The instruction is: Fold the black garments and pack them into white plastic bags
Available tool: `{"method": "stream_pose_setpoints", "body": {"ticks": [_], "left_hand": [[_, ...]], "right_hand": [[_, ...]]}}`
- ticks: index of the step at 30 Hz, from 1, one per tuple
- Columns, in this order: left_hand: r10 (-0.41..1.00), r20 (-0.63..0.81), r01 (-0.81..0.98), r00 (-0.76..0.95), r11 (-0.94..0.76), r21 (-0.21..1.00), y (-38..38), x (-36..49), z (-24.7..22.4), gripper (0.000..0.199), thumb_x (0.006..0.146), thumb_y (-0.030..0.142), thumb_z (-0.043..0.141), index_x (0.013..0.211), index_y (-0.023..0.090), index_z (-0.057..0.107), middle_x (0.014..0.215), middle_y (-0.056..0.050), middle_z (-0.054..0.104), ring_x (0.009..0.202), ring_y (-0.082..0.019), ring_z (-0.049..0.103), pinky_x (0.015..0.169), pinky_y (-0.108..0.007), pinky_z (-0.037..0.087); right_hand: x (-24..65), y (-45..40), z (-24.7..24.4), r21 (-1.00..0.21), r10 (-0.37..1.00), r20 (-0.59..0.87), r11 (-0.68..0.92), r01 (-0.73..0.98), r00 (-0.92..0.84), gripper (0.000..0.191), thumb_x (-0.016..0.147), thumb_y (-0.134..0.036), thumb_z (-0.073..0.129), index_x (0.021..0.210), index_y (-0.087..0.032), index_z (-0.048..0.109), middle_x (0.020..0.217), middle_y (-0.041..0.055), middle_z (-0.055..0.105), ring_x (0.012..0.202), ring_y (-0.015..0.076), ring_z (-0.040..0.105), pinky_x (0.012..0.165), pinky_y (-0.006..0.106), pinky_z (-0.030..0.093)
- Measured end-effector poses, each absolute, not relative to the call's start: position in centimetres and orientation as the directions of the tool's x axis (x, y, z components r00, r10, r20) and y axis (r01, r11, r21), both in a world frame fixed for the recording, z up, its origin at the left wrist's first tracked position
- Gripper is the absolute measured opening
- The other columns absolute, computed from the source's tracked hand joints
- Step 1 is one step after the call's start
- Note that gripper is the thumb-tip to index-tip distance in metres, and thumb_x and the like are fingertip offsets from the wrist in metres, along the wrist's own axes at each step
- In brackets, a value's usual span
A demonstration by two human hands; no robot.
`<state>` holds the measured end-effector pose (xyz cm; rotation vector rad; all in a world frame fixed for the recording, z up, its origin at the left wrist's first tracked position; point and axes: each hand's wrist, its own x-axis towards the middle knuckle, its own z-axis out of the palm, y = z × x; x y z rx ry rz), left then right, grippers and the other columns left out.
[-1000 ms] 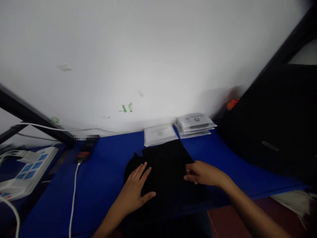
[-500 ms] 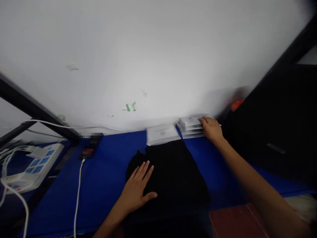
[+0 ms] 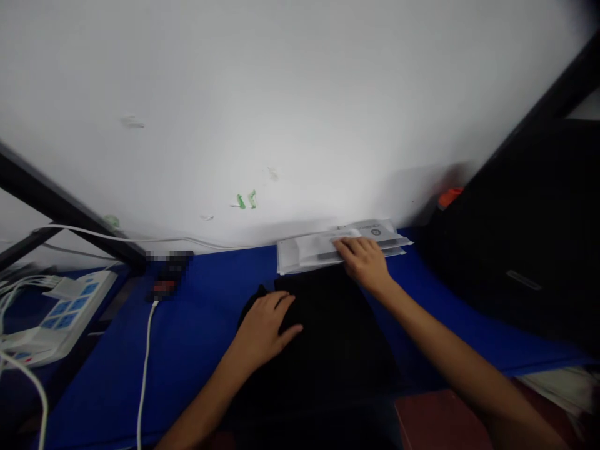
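Note:
A folded black cloth lies on the blue table surface. My left hand rests on the cloth's left part, fingers apart. Beyond the cloth, my right hand has its fingers closed on a white packet, which lies over the flat white packet by the wall. More white packets lie just behind and right of my right hand; its fingertips are partly hidden.
At the left are a white power strip with cables and a black device with a white cable. A large black object stands at the right. Behind is a white wall.
My right hand has moved left from the stack with a white packet, which now overlaps the left packet. My left hand has shifted slightly up on the cloth, its fingers more bent.

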<state>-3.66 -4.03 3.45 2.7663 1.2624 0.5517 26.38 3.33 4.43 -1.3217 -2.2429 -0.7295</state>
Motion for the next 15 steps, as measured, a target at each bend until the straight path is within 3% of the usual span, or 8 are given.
{"method": "stream_pose_setpoints", "body": {"ticks": [2, 5, 10, 15], "left_hand": [[0.708, 0.500, 0.749, 0.498, -0.642, 0.163, -2.2, -2.0, 4.5, 0.030, 0.093, 0.033, 0.059, 0.118, 0.016, 0.059, 0.113, -0.014, 0.062, 0.104, -0.027, 0.059, 0.091, -0.043, 0.050], [0.626, 0.654, 0.786, 0.425, -0.614, 0.077, -0.3, -0.2, 4.6, 0.024, 0.090, 0.024, 0.061, 0.113, 0.016, 0.061, 0.108, -0.014, 0.060, 0.101, -0.028, 0.056, 0.087, -0.042, 0.048], [0.637, 0.572, 0.766, 0.517, -0.642, 0.024, 1.0, -0.5, 2.0, 0.013, 0.091, 0.012, 0.053, 0.089, 0.019, 0.064, 0.090, -0.007, 0.064, 0.085, -0.024, 0.055, 0.076, -0.038, 0.043], [0.745, 0.504, 0.817, 0.438, -0.563, 0.123, 2.0, -2.1, 0.2, 0.014, 0.089, 0.012, 0.052, 0.082, 0.020, 0.061, 0.083, -0.006, 0.062, 0.080, -0.023, 0.053, 0.070, -0.035, 0.041]], "right_hand": [[23.6, 2.4, 3.9, 0.190, 0.656, 0.581, 0.466, 0.864, -0.482, 0.035, 0.093, -0.016, 0.051, 0.128, -0.016, 0.059, 0.115, 0.0114, 0.066, 0.095, 0.0260, 0.052, 0.081, 0.038, 0.036], [20.7, 1.3, 2.5, 0.161, 0.645, 0.561, 0.529, 0.833, -0.518, 0.033, 0.095, -0.017, 0.050, 0.126, -0.015, 0.059, 0.111, 0.0117, 0.067, 0.092, 0.0255, 0.053, 0.079, 0.039, 0.038], [20.2, 1.2, 0.7, 0.093, 0.635, 0.535, 0.611, 0.786, -0.557, 0.033, 0.094, -0.013, 0.049, 0.125, -0.018, 0.060, 0.114, 0.0122, 0.067, 0.095, 0.0258, 0.056, 0.081, 0.039, 0.041], [23.2, 1.8, 1.2, -0.053, 0.701, 0.512, 0.603, 0.796, -0.497, 0.028, 0.091, -0.011, 0.050, 0.116, -0.017, 0.062, 0.113, 0.0142, 0.065, 0.102, 0.0277, 0.057, 0.087, 0.041, 0.046]]}}
